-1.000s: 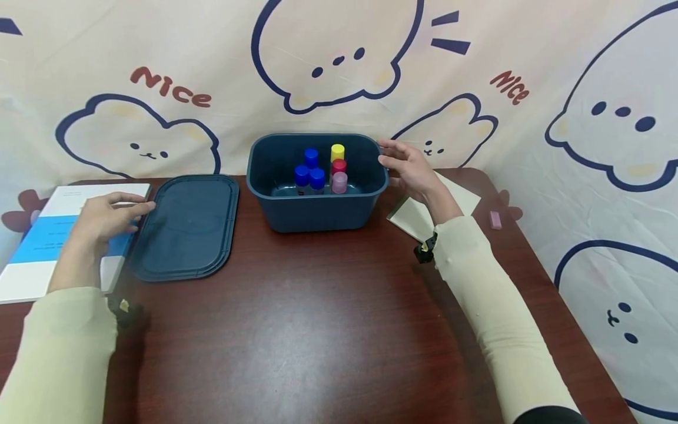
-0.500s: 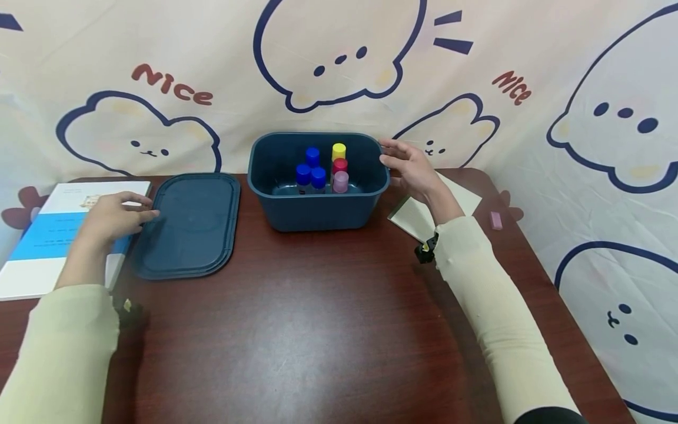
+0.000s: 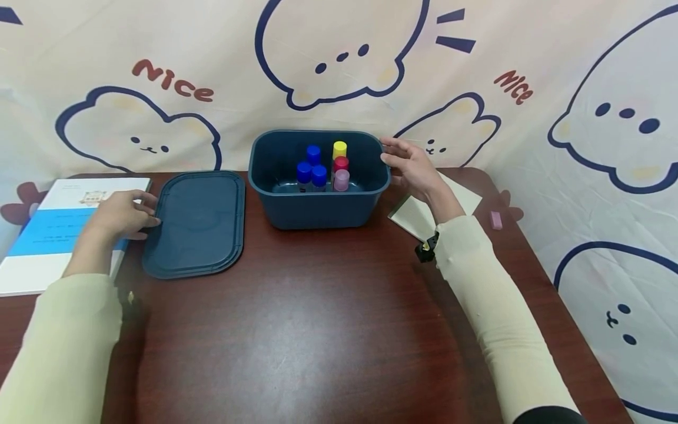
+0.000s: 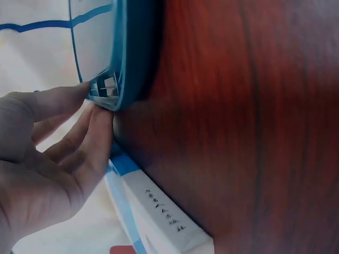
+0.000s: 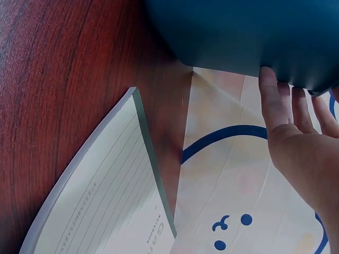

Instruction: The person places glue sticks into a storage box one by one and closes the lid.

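A dark blue lid (image 3: 196,224) lies at the left of the table, its left edge pinched by my left hand (image 3: 123,218). In the left wrist view the thumb and fingers (image 4: 100,124) meet at the rim of the lid (image 4: 135,58). A deep dark blue bin (image 3: 320,213) stands at the back centre. Inside it are several small bottles, with blue caps (image 3: 313,155), a yellow cap (image 3: 339,149), a red cap (image 3: 341,164) and a pink cap (image 3: 341,180). My right hand (image 3: 415,169) touches the bin's right end with outstretched fingers (image 5: 273,100).
A thick white and blue book (image 3: 47,232) lies left of the lid, partly under the left hand. A pale notebook (image 3: 458,197) lies beneath the right wrist. Near the right edge is a small pink block (image 3: 495,220). A printed cloth (image 3: 339,88) hangs behind.
My left hand and the lid have shifted slightly to the right, away from the book and towards the bin. The right hand keeps its place against the bin.
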Available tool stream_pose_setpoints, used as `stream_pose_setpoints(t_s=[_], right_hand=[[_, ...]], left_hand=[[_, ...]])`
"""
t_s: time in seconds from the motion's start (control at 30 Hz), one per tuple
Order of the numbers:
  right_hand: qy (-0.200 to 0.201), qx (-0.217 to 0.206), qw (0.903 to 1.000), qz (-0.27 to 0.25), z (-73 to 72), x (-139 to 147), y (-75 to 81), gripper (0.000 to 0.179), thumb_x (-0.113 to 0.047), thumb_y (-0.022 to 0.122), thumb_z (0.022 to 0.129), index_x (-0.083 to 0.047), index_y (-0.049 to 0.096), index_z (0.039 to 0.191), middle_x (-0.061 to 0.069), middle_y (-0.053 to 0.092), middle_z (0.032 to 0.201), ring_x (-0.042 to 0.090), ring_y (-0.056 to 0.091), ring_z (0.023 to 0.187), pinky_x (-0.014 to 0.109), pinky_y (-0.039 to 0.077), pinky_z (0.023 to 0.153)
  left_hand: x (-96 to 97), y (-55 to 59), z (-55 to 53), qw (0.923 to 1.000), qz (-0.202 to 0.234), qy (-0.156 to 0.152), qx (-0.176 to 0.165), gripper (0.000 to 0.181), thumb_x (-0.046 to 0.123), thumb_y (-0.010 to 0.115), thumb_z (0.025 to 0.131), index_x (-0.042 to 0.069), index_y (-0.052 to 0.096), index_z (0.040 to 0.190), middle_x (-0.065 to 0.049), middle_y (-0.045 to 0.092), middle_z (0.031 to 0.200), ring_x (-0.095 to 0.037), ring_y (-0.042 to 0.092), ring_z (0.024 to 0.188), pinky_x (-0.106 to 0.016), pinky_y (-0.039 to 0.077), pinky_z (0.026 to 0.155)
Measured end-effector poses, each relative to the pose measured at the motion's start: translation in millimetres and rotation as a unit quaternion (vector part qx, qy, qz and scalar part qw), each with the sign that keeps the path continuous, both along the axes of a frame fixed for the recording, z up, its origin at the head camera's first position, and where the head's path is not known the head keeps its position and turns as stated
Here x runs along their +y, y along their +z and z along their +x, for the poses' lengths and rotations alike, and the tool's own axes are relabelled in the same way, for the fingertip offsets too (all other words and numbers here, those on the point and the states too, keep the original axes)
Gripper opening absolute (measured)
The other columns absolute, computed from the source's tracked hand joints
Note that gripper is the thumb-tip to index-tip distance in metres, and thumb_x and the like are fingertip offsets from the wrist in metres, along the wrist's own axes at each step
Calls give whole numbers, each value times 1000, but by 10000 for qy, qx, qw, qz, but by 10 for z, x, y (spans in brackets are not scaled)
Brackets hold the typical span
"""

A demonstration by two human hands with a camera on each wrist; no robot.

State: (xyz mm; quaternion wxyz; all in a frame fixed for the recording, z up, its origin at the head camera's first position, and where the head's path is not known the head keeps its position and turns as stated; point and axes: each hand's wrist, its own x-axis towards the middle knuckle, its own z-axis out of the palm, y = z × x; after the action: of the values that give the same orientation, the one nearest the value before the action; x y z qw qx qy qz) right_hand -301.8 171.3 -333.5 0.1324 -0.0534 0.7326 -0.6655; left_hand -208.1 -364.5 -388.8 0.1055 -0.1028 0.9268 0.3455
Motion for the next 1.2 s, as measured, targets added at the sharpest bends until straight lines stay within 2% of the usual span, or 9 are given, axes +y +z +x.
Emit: stream_pose_setpoints(t_s=[0.2,0.37,0.53,0.63,0.7,0.8,0.87,1.0,1.2], right_hand=[[22,-6,10000,-7,-3,7,2,46,-16,56,105,-15,48,150,9,50,146,30,57,119,39,57,92],[-21,8,10000,-19,-9,11,7,46,-16,57,105,-15,49,150,10,51,145,30,57,118,38,57,92],[-10,-71,10000,-30,-7,2,8,46,-16,57,105,-16,48,150,10,50,146,30,56,120,44,52,100],[3,-98,9999,-68,-8,1,12,47,-16,57,105,-16,48,151,10,49,147,31,55,122,47,50,102],[-12,-104,9999,-67,-7,5,14,47,-16,57,105,-16,48,151,10,49,148,31,55,122,48,49,103],[-24,-121,9999,-67,-7,8,20,47,-15,57,105,-16,48,151,10,49,148,31,55,123,48,49,103],[-21,-110,9999,-43,-7,9,21,47,-15,57,105,-17,48,151,9,49,148,31,55,123,47,50,102],[-7,-51,10000,-39,-6,8,20,47,-16,57,105,-16,48,151,10,49,147,31,55,122,47,50,102],[4,-16,10000,-36,5,1,9,47,-15,56,105,-16,47,151,9,49,148,31,55,123,46,50,102]], left_hand=[[24,12,10,10000,49,47,-35,49,-9,53,92,-19,40,138,-42,49,119,-44,68,86,-44,62,69],[23,7,-1,9994,299,129,-76,56,-10,52,91,-19,34,144,-41,48,120,-47,65,94,-45,61,72],[-14,-20,20,9967,758,250,-134,62,-5,54,95,-17,27,150,-41,52,124,-30,68,88,-49,60,77],[-46,-31,29,9945,996,305,-84,61,2,56,98,-15,30,150,-31,63,114,-16,69,82,-47,60,77],[-59,-32,33,9926,1153,384,-30,61,8,59,99,-12,32,151,-18,68,103,-9,68,78,-44,61,77],[-75,-28,40,9879,1444,561,-2,64,14,61,100,-8,33,153,4,67,89,-4,68,76,-38,61,77],[-79,-22,53,9843,1640,657,7,65,15,61,101,-5,32,154,13,65,84,-1,67,76,-36,61,77],[-82,-4,75,9790,1913,697,57,62,13,60,101,-5,32,154,20,64,81,0,68,79,-33,61,78],[-60,32,93,9780,1932,750,236,58,8,61,98,-5,37,150,19,64,81,-2,68,79,-32,61,76]])
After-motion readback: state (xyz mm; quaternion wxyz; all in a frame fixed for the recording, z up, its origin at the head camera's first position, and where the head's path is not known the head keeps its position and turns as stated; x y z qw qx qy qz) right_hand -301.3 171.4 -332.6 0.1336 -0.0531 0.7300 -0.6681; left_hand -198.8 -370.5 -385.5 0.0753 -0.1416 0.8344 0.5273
